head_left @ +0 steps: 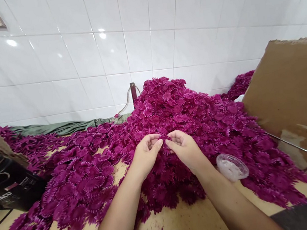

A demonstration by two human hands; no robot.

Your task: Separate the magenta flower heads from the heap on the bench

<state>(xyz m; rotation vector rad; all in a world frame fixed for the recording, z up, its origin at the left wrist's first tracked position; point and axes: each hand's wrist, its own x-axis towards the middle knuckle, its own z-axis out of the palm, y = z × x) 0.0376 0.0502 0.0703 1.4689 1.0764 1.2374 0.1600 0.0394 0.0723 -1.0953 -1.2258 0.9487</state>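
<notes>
My left hand [150, 149] and my right hand [182, 145] meet at the middle of the view, over a big heap of magenta artificial flower heads [169, 109]. Thumb and fingers of each are pinched together on a small magenta flower piece [164, 139] between them. Most of that piece is hidden by the fingertips, and its colour merges with the heap behind. To the right of my right forearm, a round clear plastic tub [232, 167] with whitish contents sits tilted among the flowers.
The table [180, 223] shows bare wood near the front. A black box [7, 181] stands at left; a large cardboard sheet [291, 101] leans at right beside a metal wire frame [294, 144]. White wall tiles [140, 49] rise behind, with green cloth [60, 127] along their base.
</notes>
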